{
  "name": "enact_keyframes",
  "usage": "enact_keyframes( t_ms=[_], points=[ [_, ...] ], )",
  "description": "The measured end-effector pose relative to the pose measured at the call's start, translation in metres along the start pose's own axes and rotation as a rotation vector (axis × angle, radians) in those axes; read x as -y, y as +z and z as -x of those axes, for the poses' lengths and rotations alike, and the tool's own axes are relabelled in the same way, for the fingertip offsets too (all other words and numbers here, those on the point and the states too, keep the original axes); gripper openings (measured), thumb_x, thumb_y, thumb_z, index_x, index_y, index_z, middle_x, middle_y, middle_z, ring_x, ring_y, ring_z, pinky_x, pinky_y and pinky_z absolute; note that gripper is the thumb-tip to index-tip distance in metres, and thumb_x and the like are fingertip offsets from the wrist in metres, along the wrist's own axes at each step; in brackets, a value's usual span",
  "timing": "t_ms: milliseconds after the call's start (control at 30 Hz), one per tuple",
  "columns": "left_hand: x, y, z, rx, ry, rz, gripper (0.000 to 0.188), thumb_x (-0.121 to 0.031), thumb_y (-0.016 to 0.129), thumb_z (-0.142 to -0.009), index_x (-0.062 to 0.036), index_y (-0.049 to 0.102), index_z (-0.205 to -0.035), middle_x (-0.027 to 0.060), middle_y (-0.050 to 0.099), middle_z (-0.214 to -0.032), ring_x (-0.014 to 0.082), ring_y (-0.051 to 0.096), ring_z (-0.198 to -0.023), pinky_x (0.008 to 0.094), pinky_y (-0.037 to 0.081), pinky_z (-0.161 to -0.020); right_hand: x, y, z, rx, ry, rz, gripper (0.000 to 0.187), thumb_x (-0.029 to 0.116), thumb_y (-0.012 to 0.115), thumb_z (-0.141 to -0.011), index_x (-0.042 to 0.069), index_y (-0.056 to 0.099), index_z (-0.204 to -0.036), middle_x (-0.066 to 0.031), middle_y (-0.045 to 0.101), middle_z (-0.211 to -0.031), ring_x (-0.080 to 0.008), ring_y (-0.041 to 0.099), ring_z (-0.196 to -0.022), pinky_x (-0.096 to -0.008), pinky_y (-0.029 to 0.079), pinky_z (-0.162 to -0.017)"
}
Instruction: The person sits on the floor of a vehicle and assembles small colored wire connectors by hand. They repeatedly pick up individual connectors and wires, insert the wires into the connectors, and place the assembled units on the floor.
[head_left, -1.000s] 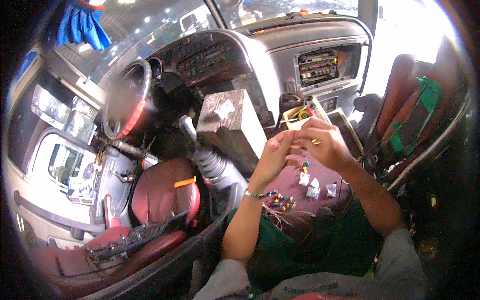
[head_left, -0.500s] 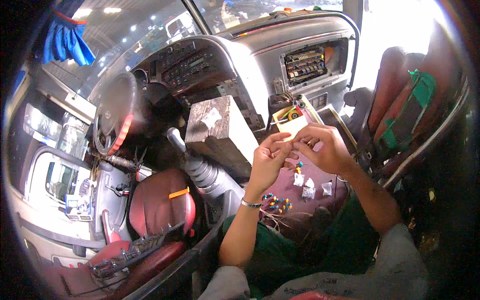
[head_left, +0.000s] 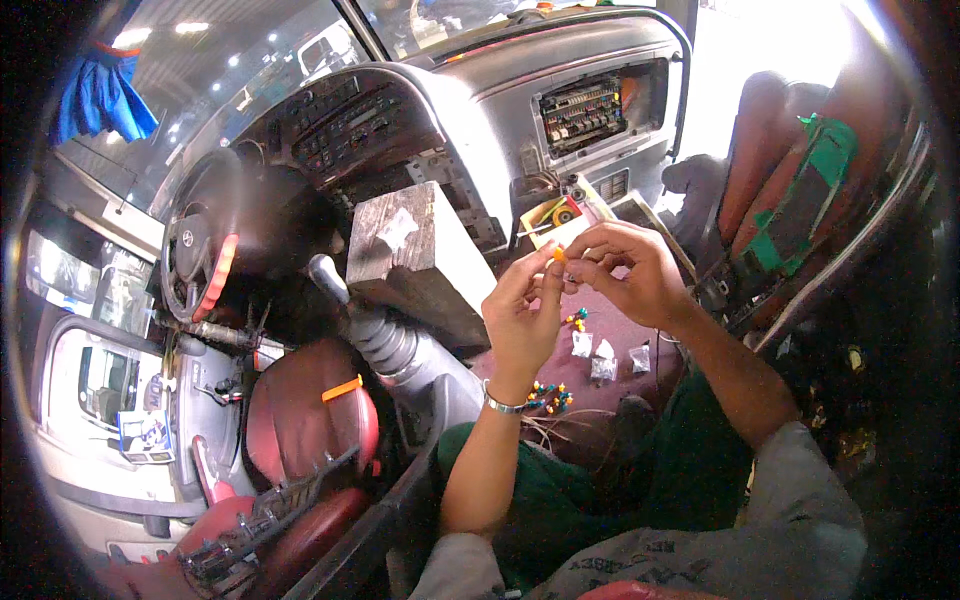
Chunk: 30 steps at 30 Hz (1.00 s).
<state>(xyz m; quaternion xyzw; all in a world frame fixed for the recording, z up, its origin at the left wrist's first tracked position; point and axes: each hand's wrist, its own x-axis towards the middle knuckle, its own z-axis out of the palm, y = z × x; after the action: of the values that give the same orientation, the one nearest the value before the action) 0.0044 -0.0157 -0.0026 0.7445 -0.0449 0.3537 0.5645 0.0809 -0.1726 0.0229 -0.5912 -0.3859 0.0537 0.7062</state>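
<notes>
More of a small orange piece (head_left: 559, 254) is exposed than before, pinched at the fingertips of the left hand (head_left: 524, 318), with the right hand (head_left: 632, 272) curled just beside it, that hand's grip unclear.

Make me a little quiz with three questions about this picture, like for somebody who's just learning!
1. Pick one: what colour is the small piece held up between the left hand and the right hand?
A) blue
B) orange
C) white

2. True or false: in the picture, the blue curtain hangs to the left of the wooden block.

3. Fill the gap: an orange strip lies on the dark red ____.

Key:
1. B, orange.
2. True; the curtain is at the upper left.
3. Seat.
</notes>
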Motion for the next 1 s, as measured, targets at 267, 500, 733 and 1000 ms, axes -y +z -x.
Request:
enact_keyframes(
  t_ms=[267,500,733,1000],
  points=[
    [0.000,-0.001,-0.001,-0.001,0.173,-0.105,0.026,-0.002,0.068,-0.099,0.0004,0.072,-0.125,0.0139,0.078,-0.107,0.0131,0.075,-0.081,0.0259,0.059,-0.068,-0.001,0.000,-0.001,-0.006,-0.052,0.112,0.019,-0.001,0.078,-0.089,-0.001,0.070,-0.106,-0.0076,0.071,-0.102,-0.0103,0.073,-0.086,-0.0245,0.058,-0.069],
    [0.001,-0.006,-0.001,-0.051,0.112,-0.165,0.017,-0.003,0.073,-0.096,0.0026,0.074,-0.112,0.0121,0.079,-0.096,0.0124,0.075,-0.080,0.0239,0.058,-0.070,0.009,0.002,-0.002,-0.076,-0.027,0.211,0.013,0.002,0.078,-0.090,-0.002,0.071,-0.100,-0.0071,0.072,-0.095,-0.0111,0.072,-0.082,-0.0253,0.058,-0.065],
    [0.003,-0.009,0.001,-0.060,-0.118,0.121,0.019,-0.006,0.074,-0.097,0.0022,0.071,-0.113,0.0097,0.078,-0.099,0.0106,0.075,-0.083,0.0242,0.059,-0.073,-0.009,-0.001,-0.009,-0.012,-0.138,0.411,0.014,0.002,0.081,-0.085,0.000,0.072,-0.096,-0.0082,0.072,-0.095,-0.0129,0.070,-0.080,-0.0251,0.056,-0.063],
    [0.016,-0.009,-0.001,0.070,0.049,0.069,0.018,-0.005,0.070,-0.100,0.0036,0.070,-0.116,0.0070,0.075,-0.105,0.0071,0.072,-0.084,0.0210,0.059,-0.074,0.006,0.004,-0.007,0.034,-0.199,0.433,0.016,-0.008,0.074,-0.087,-0.001,0.068,-0.100,-0.0090,0.068,-0.101,-0.0150,0.070,-0.087,-0.0257,0.059,-0.068]
  ],
)
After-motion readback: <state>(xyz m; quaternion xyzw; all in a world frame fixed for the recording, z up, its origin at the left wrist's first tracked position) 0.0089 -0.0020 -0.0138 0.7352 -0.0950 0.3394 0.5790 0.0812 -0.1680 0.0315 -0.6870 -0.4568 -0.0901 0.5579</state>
